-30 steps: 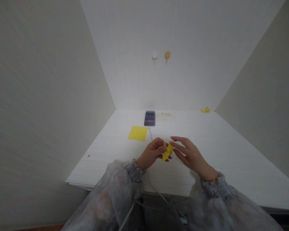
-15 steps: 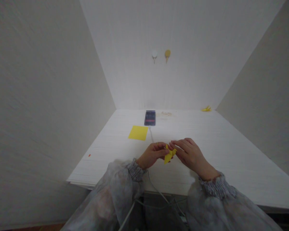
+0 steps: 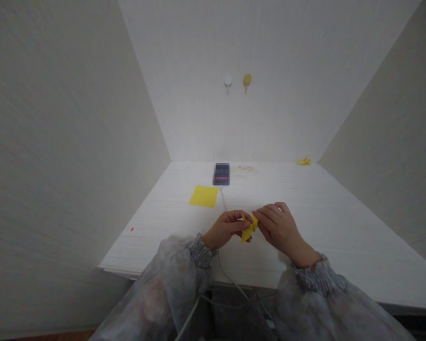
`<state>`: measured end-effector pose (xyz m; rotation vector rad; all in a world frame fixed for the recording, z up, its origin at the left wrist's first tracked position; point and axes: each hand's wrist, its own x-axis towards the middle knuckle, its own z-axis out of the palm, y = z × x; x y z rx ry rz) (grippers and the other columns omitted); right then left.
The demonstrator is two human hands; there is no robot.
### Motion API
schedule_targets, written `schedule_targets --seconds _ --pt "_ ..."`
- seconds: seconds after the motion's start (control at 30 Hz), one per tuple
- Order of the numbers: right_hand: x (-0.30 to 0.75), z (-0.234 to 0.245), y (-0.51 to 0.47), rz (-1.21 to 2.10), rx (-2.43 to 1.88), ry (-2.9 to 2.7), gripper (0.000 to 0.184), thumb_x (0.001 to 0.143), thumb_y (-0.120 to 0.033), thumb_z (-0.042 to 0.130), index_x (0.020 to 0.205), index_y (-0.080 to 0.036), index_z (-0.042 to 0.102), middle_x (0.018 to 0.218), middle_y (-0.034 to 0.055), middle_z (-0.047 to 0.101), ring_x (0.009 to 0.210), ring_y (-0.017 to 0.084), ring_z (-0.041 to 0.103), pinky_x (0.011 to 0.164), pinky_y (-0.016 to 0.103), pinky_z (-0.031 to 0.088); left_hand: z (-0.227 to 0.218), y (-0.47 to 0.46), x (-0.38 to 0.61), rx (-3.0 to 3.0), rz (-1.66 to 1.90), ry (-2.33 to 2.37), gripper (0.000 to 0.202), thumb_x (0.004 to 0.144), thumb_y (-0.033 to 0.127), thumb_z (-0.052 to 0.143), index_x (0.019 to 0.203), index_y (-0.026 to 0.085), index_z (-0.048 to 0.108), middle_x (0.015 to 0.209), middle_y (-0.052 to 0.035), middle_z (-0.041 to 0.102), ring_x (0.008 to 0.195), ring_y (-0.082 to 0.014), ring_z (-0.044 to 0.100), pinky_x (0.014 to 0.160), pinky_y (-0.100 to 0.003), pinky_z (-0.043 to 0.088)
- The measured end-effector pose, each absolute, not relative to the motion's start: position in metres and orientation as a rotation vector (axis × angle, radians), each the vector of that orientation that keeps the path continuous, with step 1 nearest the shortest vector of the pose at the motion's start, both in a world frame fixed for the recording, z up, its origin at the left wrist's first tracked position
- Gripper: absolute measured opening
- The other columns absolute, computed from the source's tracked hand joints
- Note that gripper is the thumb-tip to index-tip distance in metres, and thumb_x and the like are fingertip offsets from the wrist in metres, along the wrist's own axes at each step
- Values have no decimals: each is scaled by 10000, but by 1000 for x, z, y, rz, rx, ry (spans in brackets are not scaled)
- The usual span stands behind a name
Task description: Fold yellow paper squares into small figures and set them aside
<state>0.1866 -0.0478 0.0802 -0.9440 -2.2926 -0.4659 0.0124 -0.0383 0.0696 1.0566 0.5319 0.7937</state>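
A small folded yellow paper piece (image 3: 249, 229) is pinched between both hands just above the white table (image 3: 333, 222). My left hand (image 3: 227, 229) is closed on its left side, with a ring on one finger. My right hand (image 3: 277, 225) is closed on its right side, fingers curled over the top edge. Most of the paper is hidden by the fingers.
A flat yellow paper square (image 3: 203, 196) lies behind my left hand. A phone (image 3: 221, 174) lies further back, and its white cable (image 3: 223, 199) runs toward me and off the table's front edge. A folded yellow piece (image 3: 304, 161) rests at the far right corner. Two hooks (image 3: 237, 81) hang on the wall.
My right hand's fingers have curled in and closed over the yellow paper piece. Both hands have drawn slightly closer together; the paper shows less.
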Motion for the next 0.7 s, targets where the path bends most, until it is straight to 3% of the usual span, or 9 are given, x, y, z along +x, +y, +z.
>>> schedule_targets --seconds 0.17,0.5,0.7 --pt "185 78 -47 -397 -1028 -2230 138 788 -155 459 811 -135 594 689 53 610 682 157 486 674 335 297 69 -37 13 1046 797 529 203 647 248 631 783 118 554 689 -24 578 533 -94 544 518 -255 480" --pt "187 75 -44 -282 -1063 -2194 133 785 -155 465 785 -136 597 678 50 610 665 161 493 652 325 315 66 -37 12 1057 794 537 200 653 239 627 792 117 550 706 -25 583 530 -97 556 524 -251 471" --pt "185 71 -45 68 -1159 -2002 101 744 -190 516 712 -160 607 605 26 591 593 146 516 594 284 372 66 -37 12 1070 793 531 197 660 245 619 801 123 556 704 -22 585 538 -105 563 532 -262 476"
